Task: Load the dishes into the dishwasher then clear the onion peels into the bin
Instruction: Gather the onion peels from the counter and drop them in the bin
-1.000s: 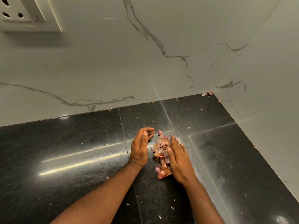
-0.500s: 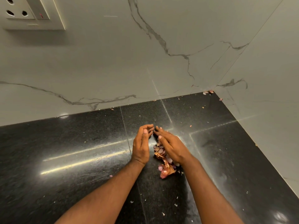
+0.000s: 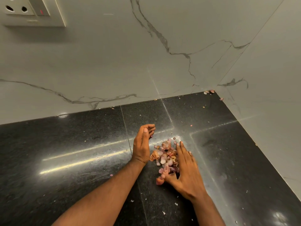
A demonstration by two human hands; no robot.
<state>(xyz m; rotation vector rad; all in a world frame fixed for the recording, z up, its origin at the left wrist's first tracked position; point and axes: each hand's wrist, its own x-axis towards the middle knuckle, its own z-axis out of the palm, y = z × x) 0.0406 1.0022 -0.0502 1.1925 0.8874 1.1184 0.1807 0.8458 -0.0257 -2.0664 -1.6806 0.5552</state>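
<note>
Onion peels (image 3: 164, 156) lie heaped on the black tabletop (image 3: 81, 152) between both hands: left hand (image 3: 141, 144) cupped on edge, fingers loosely curled; right hand (image 3: 185, 170) flat, fingers straight, touching the heap.

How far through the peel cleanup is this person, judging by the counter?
Done: most onion peels sit heaped between the hands. In hand: left hand walls the heap, right hand lies flat against it. Left: stray peels in the counter corner; no bin or dishwasher in view.

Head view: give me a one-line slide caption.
Two bare hands, left hand and right hand, corral a pile of onion peels on a black countertop.
</note>
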